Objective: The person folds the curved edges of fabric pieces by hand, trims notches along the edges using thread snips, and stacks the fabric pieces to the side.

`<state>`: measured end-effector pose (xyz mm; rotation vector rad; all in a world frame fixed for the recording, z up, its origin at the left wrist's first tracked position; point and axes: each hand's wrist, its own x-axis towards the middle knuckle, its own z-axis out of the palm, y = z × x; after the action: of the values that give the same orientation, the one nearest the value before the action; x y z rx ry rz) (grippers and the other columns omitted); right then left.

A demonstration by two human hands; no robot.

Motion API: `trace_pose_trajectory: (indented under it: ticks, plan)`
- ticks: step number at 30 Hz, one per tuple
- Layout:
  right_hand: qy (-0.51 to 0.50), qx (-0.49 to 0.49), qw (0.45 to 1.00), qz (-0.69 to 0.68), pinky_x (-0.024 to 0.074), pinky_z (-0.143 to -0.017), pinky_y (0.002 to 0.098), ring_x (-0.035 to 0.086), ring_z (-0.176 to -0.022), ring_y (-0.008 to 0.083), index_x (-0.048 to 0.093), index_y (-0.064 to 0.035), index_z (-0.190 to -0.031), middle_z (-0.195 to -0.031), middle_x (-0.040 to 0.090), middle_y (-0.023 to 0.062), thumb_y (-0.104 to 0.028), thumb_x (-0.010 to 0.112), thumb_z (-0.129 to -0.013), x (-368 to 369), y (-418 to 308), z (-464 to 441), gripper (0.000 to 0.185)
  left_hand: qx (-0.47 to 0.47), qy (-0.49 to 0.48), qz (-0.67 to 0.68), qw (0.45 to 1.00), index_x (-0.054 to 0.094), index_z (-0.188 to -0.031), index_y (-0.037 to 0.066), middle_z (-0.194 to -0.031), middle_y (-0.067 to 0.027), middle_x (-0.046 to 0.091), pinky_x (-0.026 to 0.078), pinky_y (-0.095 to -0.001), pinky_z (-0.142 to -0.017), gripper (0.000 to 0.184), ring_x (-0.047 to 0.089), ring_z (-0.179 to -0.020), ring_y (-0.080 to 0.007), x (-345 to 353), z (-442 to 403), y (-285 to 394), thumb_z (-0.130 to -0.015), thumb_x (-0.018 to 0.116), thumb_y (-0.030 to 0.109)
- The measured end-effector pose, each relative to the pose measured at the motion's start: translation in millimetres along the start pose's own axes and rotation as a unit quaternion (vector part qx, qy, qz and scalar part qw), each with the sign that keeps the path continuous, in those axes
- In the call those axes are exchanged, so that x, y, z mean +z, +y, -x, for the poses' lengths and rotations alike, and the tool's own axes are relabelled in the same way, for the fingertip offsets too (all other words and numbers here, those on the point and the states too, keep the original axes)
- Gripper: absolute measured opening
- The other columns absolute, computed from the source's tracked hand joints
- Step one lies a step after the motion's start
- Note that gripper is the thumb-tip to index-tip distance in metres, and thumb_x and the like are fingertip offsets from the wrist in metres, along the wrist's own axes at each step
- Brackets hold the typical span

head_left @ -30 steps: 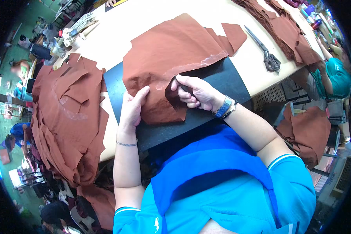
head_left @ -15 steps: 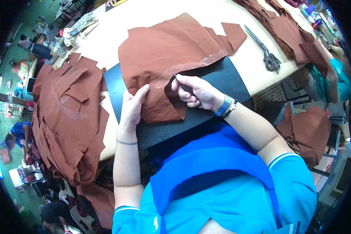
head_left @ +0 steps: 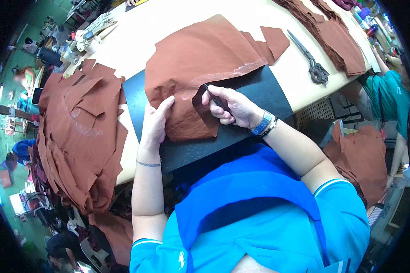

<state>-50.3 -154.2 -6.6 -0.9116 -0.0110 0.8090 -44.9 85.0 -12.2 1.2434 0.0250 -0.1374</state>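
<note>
A large reddish-brown leather piece (head_left: 200, 54) lies over a dark board (head_left: 255, 95), with pale whitish marks along part of its edge. My left hand (head_left: 156, 122) grips the lower left of this piece, thumb on top and the other fingers hidden beneath. Closed around a small dark tool (head_left: 219, 103), my right hand (head_left: 234, 108) is at the piece's folded dark edge; the tool's tip is too small to make out. Smaller brown scraps (head_left: 274, 44) lie just beyond the piece's right side.
Large scissors (head_left: 310, 59) lie on the pale table (head_left: 127, 45) at right. Brown pieces (head_left: 77, 132) are heaped at left, more (head_left: 337, 38) at back right and below right (head_left: 362, 159). Another person in teal (head_left: 387, 95) is at the far right.
The leather's upper left edge has shifted slightly, first left and then back right. My hands stay nearly in place. The person at right has moved away from the stacked pieces and now leans lower.
</note>
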Motion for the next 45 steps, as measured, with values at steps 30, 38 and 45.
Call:
trace_pose_trajectory:
  ticks: [30, 38, 45]
  plan:
    - [0.189, -0.344, 0.805, 0.446, 0.0495, -0.064, 0.0230, 0.056, -0.070, 0.0057, 0.065, -0.0036, -0.095, -0.080, 0.063, -0.0010, -0.028, 0.074, -0.090, -31.7, -46.4, 47.3, 0.026, 0.060, 0.119, -0.286, 0.949, 0.030, -0.151, 0.000, -0.148, -0.0141, 0.044, 0.030, -0.0377, -0.116, 0.073, 0.043, -0.136, -0.0253, -69.2, 106.6, 37.4, -0.089, 0.067, 0.007]
    - [0.358, -0.211, 0.520, 0.746, 0.0530, -0.086, 0.0397, 0.065, -0.099, 0.0308, 0.063, -0.0052, -0.111, -0.108, 0.065, 0.0142, -0.045, 0.073, -0.083, -87.0, -73.6, 35.8, 0.050, 0.254, -0.026, -0.678, 0.689, 0.055, -0.138, 0.010, -0.142, -0.0160, 0.052, 0.034, -0.0439, -0.113, 0.049, 0.045, -0.134, -0.0340, -16.1, 53.2, 91.7, -0.091, 0.066, 0.017]
    - [0.425, -0.252, 0.529, 0.690, 0.0538, -0.080, 0.0366, 0.066, -0.092, 0.0261, 0.061, -0.0018, -0.119, -0.099, 0.066, 0.0123, -0.041, 0.071, -0.089, -86.6, -84.2, 42.5, 0.051, 0.200, 0.002, -0.738, 0.644, 0.058, -0.133, 0.013, -0.145, -0.0144, 0.050, 0.030, -0.0572, -0.111, 0.045, 0.042, -0.138, -0.0331, 23.2, -52.6, -0.9, -0.095, 0.059, 0.037]
